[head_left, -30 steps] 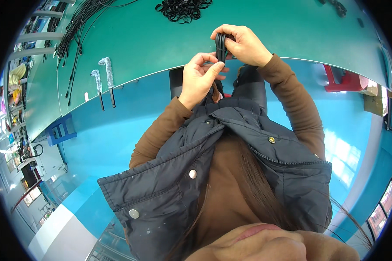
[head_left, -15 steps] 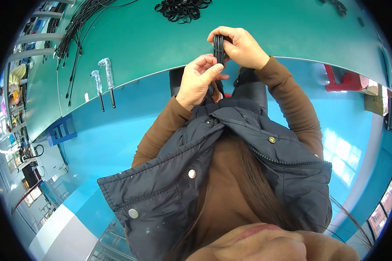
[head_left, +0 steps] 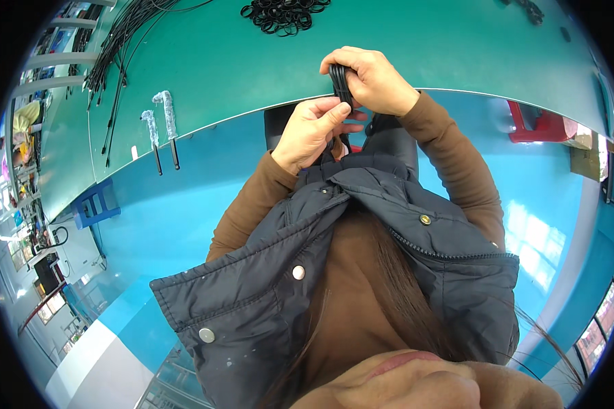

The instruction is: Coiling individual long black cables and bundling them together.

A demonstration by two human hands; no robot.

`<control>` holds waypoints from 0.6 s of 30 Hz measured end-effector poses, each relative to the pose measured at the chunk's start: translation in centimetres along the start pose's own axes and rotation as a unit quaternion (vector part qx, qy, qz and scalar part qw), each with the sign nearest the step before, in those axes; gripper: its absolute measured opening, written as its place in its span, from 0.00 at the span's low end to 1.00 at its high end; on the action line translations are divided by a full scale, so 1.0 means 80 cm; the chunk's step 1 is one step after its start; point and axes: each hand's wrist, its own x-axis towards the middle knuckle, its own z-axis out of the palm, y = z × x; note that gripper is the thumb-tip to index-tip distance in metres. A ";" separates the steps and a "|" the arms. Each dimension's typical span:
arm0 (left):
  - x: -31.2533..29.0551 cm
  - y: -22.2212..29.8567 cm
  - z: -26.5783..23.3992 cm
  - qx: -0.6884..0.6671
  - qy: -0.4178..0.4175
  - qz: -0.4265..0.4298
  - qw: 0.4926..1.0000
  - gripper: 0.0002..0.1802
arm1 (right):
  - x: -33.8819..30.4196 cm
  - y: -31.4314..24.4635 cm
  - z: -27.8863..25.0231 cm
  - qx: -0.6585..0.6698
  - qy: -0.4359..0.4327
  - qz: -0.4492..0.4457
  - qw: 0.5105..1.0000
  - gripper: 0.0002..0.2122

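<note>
A coiled black cable (head_left: 340,80) is held between my two hands, over the near edge of the green table (head_left: 225,75). My right hand (head_left: 376,80) wraps round the coil's upper part from the right, its index finger bent over the top. At the lower end, my left hand (head_left: 311,129) pinches the coil between thumb and fingers. Part of the coil is hidden behind the fingers. A pile of black rings (head_left: 286,15) lies on the table beyond my hands.
Loose black cables (head_left: 116,54) spread across the table's left side. Two black-handled tools with plastic-wrapped heads (head_left: 165,112) lie at its near left edge. A blue stool (head_left: 97,204) stands at left, a red stool (head_left: 542,126) at right with cardboard boxes (head_left: 587,163) beside it.
The coil and my right hand have shifted slightly down and to the left. The coil leans more now, and my left fingers spread a little below it.
</note>
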 end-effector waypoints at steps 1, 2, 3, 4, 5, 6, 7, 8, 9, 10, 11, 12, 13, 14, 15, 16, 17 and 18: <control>-0.001 0.001 0.000 -0.007 -0.005 0.001 1.000 0.11 | 0.001 -0.002 -0.002 0.002 -0.013 0.012 1.000 0.18; -0.001 0.001 0.000 -0.013 -0.010 0.002 1.000 0.11 | 0.000 -0.003 -0.003 0.003 -0.026 0.024 0.999 0.18; -0.001 0.000 0.000 -0.013 -0.010 0.002 1.000 0.11 | 0.000 -0.002 -0.003 0.004 -0.026 0.024 0.999 0.18; 0.000 -0.003 0.000 0.028 0.004 0.027 0.999 0.11 | -0.001 0.000 -0.002 -0.001 -0.028 0.019 0.999 0.18; 0.000 -0.006 0.000 0.069 0.017 0.053 0.996 0.10 | -0.001 0.002 -0.001 -0.006 -0.029 0.014 0.999 0.18; 0.001 -0.008 0.000 0.110 0.030 0.077 0.990 0.10 | -0.002 0.004 0.000 -0.011 -0.031 0.009 0.999 0.18; 0.001 -0.010 -0.001 0.150 0.043 0.102 0.982 0.10 | -0.002 0.005 0.000 -0.016 -0.033 0.003 0.999 0.18; 0.001 -0.011 -0.001 0.150 0.043 0.102 0.983 0.10 | -0.002 0.006 0.000 -0.016 -0.033 0.004 0.999 0.18; 0.001 -0.012 0.000 0.170 0.052 0.112 0.978 0.10 | -0.001 0.007 0.000 -0.010 -0.026 0.000 1.000 0.17; 0.001 -0.012 0.000 0.191 0.061 0.123 0.972 0.10 | -0.001 0.008 0.001 -0.004 -0.018 -0.004 1.000 0.17; 0.001 -0.012 0.000 0.211 0.070 0.134 0.966 0.09 | 0.000 0.009 0.001 0.002 -0.010 -0.008 1.000 0.17; 0.001 -0.013 0.000 0.232 0.079 0.145 0.959 0.09 | 0.000 0.009 0.001 0.008 -0.002 -0.013 1.000 0.17; 0.000 -0.012 0.000 0.232 0.079 0.144 0.959 0.09 | 0.000 0.008 0.000 0.008 -0.003 -0.012 1.000 0.17; 0.000 -0.011 0.001 0.156 0.073 0.116 0.978 0.09 | 0.001 0.006 -0.002 0.010 -0.007 0.001 1.000 0.17; -0.001 -0.008 0.002 0.078 0.066 0.087 0.991 0.09 | 0.002 0.003 -0.006 0.011 -0.011 0.014 1.000 0.17; -0.002 -0.005 0.004 0.001 0.058 0.057 0.997 0.09 | 0.003 0.000 -0.009 0.013 -0.015 0.027 0.999 0.17; -0.002 -0.003 0.004 -0.077 0.050 0.026 0.995 0.10 | 0.003 -0.001 -0.010 0.014 -0.019 0.040 0.999 0.17; -0.002 -0.001 0.003 -0.078 0.051 0.026 0.995 0.10 | 0.002 -0.001 -0.011 0.014 -0.020 0.040 0.999 0.17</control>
